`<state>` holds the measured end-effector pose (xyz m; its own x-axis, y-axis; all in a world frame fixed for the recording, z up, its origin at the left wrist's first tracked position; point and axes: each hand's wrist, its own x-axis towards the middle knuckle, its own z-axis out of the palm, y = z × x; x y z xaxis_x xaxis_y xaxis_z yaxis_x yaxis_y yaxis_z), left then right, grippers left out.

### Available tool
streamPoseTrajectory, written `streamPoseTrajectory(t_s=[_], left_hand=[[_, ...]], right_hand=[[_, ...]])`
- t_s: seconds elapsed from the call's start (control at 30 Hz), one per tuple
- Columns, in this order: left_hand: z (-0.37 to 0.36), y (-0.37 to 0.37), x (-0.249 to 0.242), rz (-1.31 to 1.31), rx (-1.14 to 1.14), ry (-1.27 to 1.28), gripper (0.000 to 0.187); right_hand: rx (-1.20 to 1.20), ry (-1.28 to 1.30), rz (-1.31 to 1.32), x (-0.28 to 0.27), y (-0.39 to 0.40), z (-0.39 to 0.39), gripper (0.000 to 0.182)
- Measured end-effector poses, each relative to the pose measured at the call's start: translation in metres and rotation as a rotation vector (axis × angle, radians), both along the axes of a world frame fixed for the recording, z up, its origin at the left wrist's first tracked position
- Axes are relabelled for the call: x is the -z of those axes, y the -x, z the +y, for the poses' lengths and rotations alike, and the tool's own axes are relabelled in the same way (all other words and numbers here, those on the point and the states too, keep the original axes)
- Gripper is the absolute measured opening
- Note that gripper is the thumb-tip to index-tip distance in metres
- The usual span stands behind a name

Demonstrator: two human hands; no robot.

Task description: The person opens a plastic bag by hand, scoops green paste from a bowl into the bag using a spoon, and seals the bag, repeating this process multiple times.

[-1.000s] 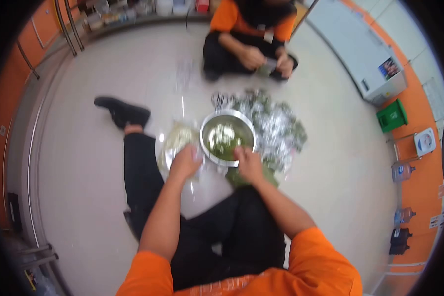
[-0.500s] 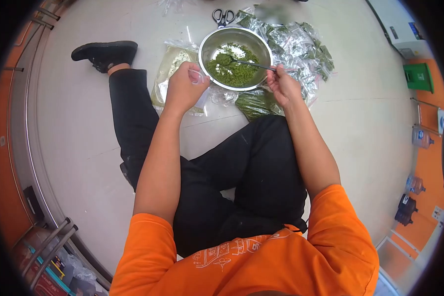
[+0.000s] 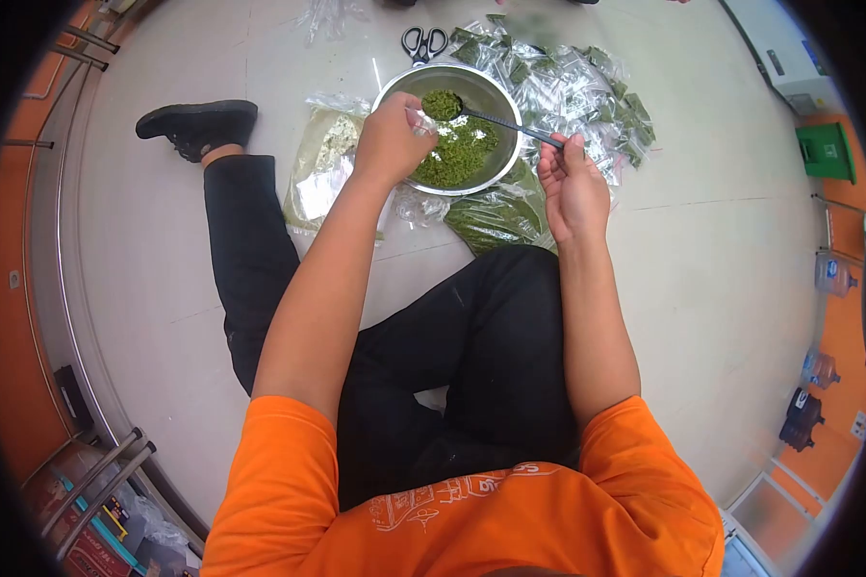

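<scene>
Spoon and grips, seen from above. The spoon [image 3: 510, 125] lies over the metal bowl [image 3: 502, 104], its handle end partly covered by the fingers of the right hand [image 3: 577, 192]. Its long axis runs from the right grip toward the left, slightly away from the wearer; the scoop points to the left grip and bears a heap of green shreds, which masks its hollow. The right grip is pinched on the handle between thumb and fingers, just outside the bowl's rim. The left hand [image 3: 393, 142] has its grip closed on a small clear bag [image 3: 420, 120] just beside the scoop; the fingers hide most of the bag, and its opening cannot be made out. The left hand also covers part of the near-left rim. Below the spoon, the bowl contains loose green shreds [image 3: 462, 159].

Left of the left grip, a flat bag [image 3: 319, 173] lies on the floor [image 3: 702, 279], partly hidden by the forearm. Beyond both grips, the scissors [image 3: 424, 44] show their black handles; the blades are not discernible. Beyond and right of the right grip spreads a pile of clear packets [image 3: 573, 91], too overlapped to count. Nearer the wearer than the right grip lies a green-filled packet [image 3: 500, 219], partly overlapped by the bowl.
</scene>
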<state>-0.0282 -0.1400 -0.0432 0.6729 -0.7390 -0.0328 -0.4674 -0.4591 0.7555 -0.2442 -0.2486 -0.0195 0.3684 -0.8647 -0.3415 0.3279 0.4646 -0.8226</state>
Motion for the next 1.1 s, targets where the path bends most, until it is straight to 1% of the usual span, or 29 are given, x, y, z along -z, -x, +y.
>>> streamPoseTrajectory(t_s=[0.1,0.17,0.27,0.37,0.4,0.5,0.53,0.63,0.8,0.93,1.1], left_hand=[[-0.005,0.0,0.002,-0.046,0.018,0.009,0.051],[-0.005,0.0,0.002,-0.057,0.051,-0.028,0.053],[-0.007,0.002,0.001,-0.074,0.082,-0.045,0.055],[-0.01,0.005,0.005,-0.074,0.093,-0.006,0.057],[-0.011,0.006,0.006,-0.071,0.094,0.014,0.058],[-0.016,0.006,0.009,-0.018,0.054,0.13,0.058],[-0.018,0.006,0.009,0.017,0.033,0.136,0.057],[-0.022,0.008,0.006,0.093,-0.018,0.184,0.054],[-0.031,0.005,0.023,0.131,-0.039,0.314,0.05],[-0.03,0.007,0.023,0.138,-0.048,0.308,0.049],[-0.029,0.011,0.021,0.19,-0.068,0.34,0.047]], right_hand=[[-0.007,0.028,0.041,0.003,-0.001,-0.002,0.036],[-0.011,0.059,0.071,0.005,-0.001,-0.002,0.036],[-0.018,0.156,0.113,0.007,-0.002,-0.002,0.036],[-0.05,0.334,0.187,0.003,-0.005,0.001,0.037],[-0.062,0.393,0.207,0.002,-0.005,0.002,0.032],[-0.132,0.69,0.232,-0.002,-0.003,0.006,0.025],[-0.156,0.763,0.208,-0.001,-0.002,0.005,0.019],[-0.128,0.854,0.149,-0.002,-0.004,0.007,0.016],[-0.093,0.931,0.14,-0.006,-0.004,0.009,0.013],[-0.099,1.006,0.182,-0.004,-0.003,0.008,0.012],[-0.088,1.033,0.176,-0.004,-0.003,0.008,0.012]])
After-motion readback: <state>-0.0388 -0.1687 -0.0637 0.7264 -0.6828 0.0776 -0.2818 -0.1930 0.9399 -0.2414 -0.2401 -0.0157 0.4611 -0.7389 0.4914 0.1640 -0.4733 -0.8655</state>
